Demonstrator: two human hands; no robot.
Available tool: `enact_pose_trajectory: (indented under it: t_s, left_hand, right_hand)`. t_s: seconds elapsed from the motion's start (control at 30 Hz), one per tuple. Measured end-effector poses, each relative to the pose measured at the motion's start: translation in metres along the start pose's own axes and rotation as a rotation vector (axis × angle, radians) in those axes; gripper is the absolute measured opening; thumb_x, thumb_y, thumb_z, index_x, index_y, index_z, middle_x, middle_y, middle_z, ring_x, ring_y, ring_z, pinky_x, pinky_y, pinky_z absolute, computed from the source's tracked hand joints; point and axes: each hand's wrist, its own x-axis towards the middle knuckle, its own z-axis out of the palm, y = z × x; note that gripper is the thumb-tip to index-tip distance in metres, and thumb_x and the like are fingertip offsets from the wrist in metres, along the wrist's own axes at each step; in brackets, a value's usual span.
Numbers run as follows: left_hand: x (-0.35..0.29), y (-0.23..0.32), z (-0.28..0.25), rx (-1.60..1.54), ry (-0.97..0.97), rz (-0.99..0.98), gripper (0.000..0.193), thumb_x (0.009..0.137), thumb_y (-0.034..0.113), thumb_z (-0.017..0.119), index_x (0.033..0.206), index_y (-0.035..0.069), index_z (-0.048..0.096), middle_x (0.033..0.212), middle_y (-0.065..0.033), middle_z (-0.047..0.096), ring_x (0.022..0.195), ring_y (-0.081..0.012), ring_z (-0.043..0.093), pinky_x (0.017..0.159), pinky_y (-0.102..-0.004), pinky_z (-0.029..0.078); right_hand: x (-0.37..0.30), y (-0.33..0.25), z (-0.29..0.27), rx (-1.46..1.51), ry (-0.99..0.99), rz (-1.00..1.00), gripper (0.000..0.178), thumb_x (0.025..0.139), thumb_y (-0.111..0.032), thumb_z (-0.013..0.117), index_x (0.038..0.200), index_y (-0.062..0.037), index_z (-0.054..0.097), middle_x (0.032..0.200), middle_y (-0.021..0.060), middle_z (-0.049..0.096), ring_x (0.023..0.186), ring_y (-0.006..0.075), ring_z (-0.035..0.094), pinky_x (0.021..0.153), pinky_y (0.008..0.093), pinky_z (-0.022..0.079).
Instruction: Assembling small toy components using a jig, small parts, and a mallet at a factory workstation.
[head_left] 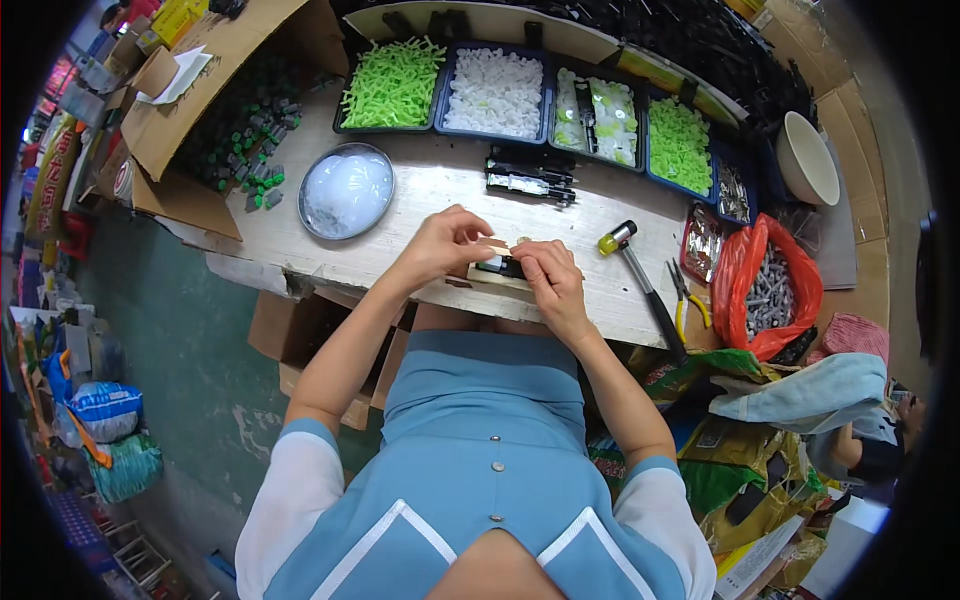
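At the table's near edge, my left hand (446, 246) is closed in a pinch beside a wooden block (487, 276). What its fingertips hold, if anything, is too small to make out. A small black part (510, 266) with a pale section lies on the block. My right hand (554, 283) is closed over the right end of this black part, its fingers pressed onto it. Just beyond my hands lie several black assemblies (530, 178) side by side, with clear or pale middles. A mallet (640, 282) with a yellow-and-black head lies right of my right hand.
Along the back stand trays of green pieces (394, 86), white pieces (493, 92) and more green pieces (680, 145). A round metal dish (346, 190) sits left, near a cardboard box (185, 200). Yellow-handled pliers (688, 300) and a red bag (735, 290) of grey parts lie right.
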Motion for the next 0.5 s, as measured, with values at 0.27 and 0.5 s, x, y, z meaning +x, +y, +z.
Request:
enact_pose_trajectory:
  t_s: [0.27,0.5]
  left_hand:
    - [-0.006,-0.021,0.006,-0.31,0.063,-0.041,0.007,0.078,0.002,0.065,0.08,0.002,0.059,0.064,0.0001,0.055,0.05,-0.0046,0.049,0.04,-0.0179,0.039]
    - [0.0,-0.008,-0.001,-0.303,0.01,-0.195,0.016,0.072,0.005,0.071,0.082,0.001,0.06,0.072,-0.0029,0.056,0.057,-0.0082,0.053,0.047,-0.0217,0.046]
  right_hand:
    - [0.003,-0.001,0.003,-0.017,0.015,0.005,0.013,0.087,-0.014,0.053,0.089,-0.0037,0.061,0.089,0.0067,0.061,0.081,0.021,0.052,0.077,0.0307,0.036]
    - [0.007,0.006,-0.022,0.011,0.113,0.068,0.014,0.088,-0.01,0.052,0.09,0.0,0.063,0.091,0.0088,0.062,0.084,0.0202,0.056,0.076,0.0279,0.044]
